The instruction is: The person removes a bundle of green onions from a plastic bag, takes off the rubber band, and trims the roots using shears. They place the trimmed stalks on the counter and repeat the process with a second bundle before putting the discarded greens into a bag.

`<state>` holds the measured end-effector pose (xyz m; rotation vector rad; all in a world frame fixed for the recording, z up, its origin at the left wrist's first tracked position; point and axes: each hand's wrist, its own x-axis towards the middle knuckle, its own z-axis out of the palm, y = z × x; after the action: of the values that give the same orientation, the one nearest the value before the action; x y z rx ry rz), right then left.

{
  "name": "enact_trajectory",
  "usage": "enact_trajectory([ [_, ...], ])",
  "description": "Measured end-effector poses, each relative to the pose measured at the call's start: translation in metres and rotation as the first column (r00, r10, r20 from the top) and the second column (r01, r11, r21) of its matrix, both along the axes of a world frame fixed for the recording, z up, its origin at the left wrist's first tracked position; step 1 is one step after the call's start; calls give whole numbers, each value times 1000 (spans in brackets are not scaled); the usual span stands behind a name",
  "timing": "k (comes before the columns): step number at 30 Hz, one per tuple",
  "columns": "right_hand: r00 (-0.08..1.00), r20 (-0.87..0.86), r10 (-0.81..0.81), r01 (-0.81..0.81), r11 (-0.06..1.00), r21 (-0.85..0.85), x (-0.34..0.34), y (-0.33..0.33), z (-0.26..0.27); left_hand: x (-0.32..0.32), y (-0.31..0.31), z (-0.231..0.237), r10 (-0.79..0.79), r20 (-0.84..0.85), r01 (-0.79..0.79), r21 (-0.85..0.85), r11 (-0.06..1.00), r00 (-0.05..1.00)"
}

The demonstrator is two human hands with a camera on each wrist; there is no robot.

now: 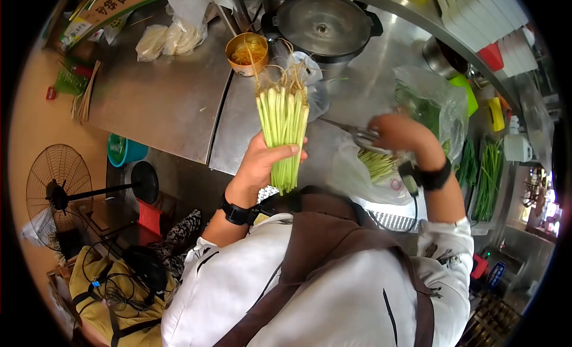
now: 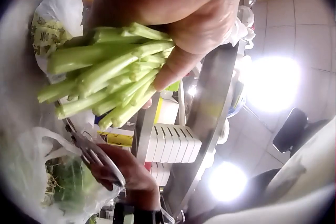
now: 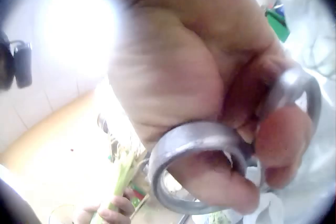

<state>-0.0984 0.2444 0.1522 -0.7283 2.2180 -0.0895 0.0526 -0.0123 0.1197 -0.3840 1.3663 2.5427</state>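
Note:
My left hand [image 1: 268, 159] grips a bundle of pale green stalks [image 1: 285, 126] upright, thumb across the front, with stringy roots at the far end. In the left wrist view the cut ends of the stalks [image 2: 105, 71] stick out past the thumb. My right hand [image 1: 405, 135] holds metal scissors [image 1: 360, 134] to the right of the bundle, their blades pointing toward it but apart from it. The right wrist view shows fingers through the scissors' metal loops [image 3: 197, 129]. Below the scissors, more stalks [image 1: 376, 164] lie in a clear plastic bag [image 1: 345, 174].
Behind the bundle stand an orange-rimmed bowl [image 1: 246, 52] and a large lidded pot [image 1: 322, 25]. Another plastic bag with greens [image 1: 426, 102] lies at the right, near long green stems [image 1: 488, 180] in a tray. A standing fan [image 1: 58, 195] is at the far left.

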Motion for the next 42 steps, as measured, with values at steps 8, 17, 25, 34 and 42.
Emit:
enact_trajectory([
  [8, 572, 666, -479, 818, 268, -509, 115, 102, 3, -13, 40, 4, -111, -15, 110, -44, 993, 994],
  [17, 411, 641, -648, 705, -220, -674, 106, 73, -11, -30, 126, 0, -387, -55, 384, -56, 922, 920],
  [25, 437, 442, -783, 546, -160, -822, 107, 102, -11, -31, 169, 1, -488, -46, 484, -64, 872, 872],
  [34, 375, 656, -655, 559, -405, -724, 100, 135, 0, -28, 206, 15, -531, -32, 527, -79, 846, 847],
  [42, 469, 566, -678, 543, -284, -790, 103, 166, -18, -24, 237, 19, -528, 8, 528, 28, 849, 849],
])
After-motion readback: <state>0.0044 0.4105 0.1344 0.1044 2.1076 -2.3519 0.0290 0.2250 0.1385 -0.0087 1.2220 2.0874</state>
